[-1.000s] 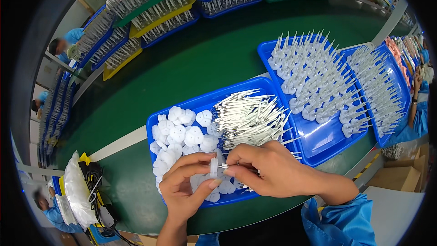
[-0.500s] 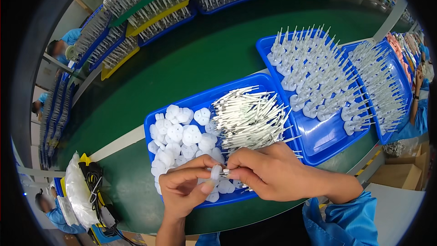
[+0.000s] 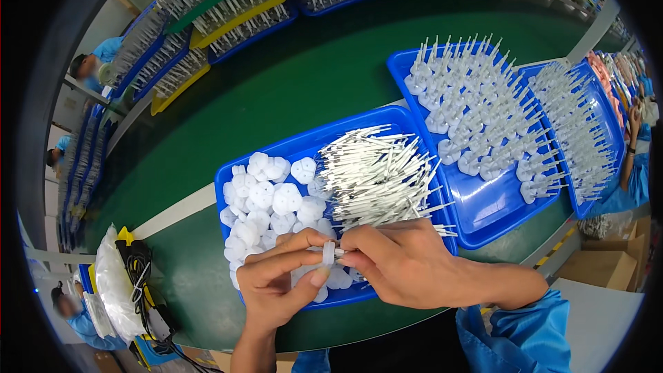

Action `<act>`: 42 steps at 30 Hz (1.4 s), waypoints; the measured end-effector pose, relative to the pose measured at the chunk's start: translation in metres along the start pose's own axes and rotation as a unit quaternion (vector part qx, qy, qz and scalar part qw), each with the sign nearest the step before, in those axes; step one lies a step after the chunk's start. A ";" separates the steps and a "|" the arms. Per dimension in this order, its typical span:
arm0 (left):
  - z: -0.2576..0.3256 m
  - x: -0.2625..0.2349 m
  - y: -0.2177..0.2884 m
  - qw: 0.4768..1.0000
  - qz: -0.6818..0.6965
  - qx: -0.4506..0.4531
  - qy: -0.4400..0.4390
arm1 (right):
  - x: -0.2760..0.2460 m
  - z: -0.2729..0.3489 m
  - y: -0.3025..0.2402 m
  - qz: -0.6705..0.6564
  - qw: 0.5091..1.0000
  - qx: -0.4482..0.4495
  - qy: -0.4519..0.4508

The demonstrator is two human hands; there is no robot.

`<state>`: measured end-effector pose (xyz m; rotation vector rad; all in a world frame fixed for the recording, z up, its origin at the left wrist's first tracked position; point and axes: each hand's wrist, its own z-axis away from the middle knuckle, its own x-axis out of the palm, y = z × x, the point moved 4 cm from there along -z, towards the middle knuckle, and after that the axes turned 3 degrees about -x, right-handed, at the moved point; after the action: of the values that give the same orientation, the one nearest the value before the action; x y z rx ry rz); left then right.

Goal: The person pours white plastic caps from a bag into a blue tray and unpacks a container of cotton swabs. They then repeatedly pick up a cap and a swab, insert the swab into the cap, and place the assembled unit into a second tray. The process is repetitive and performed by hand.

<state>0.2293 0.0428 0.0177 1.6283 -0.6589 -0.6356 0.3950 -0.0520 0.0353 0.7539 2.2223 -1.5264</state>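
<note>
Over the front edge of a blue tray [image 3: 220, 197], my left hand [image 3: 280, 289] pinches a translucent white flower-shaped plastic piece [image 3: 329, 253], seen edge-on, between thumb and fingers. Closed on a thin white stick [image 3: 338, 253], my right hand [image 3: 407, 266] presses it against the centre of that piece; how deep it goes is hidden. Most of the stick lies behind my right fingers. Beneath my hands, the tray holds a heap of similar flower-shaped pieces [image 3: 262, 195] on the left and a pile of white sticks [image 3: 373, 174] with dark ends on the right.
To the right, a blue tray [image 3: 483, 215] holds rows of flower pieces with sticks upright; another full tray [image 3: 585, 190] adjoins it. Stacked trays [image 3: 242, 34] line the green table's [image 3: 331, 76] far side. A clear plastic bag [image 3: 114, 290] and black cable [image 3: 140, 276] lie left. Co-workers sit around.
My right fingertips are slightly closer to the flower-shaped piece, and less of the stick shows between the hands. Both hands have moved up a little in view.
</note>
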 end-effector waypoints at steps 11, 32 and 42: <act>-0.002 0.005 0.023 0.936 -0.246 0.250 0.014 | -0.008 -0.008 0.002 -0.029 0.995 -0.073 0.061; 0.004 0.011 0.029 0.902 -0.323 0.285 0.016 | -0.005 -0.004 0.002 -0.071 0.994 -0.060 0.059; 0.002 0.013 0.023 0.918 -0.286 0.273 -0.006 | -0.006 -0.004 0.000 -0.061 0.992 -0.089 0.060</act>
<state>0.2351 0.0287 0.0397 2.3816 -0.3716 -0.9355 0.3995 -0.0501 0.0397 0.6807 2.4959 -1.3434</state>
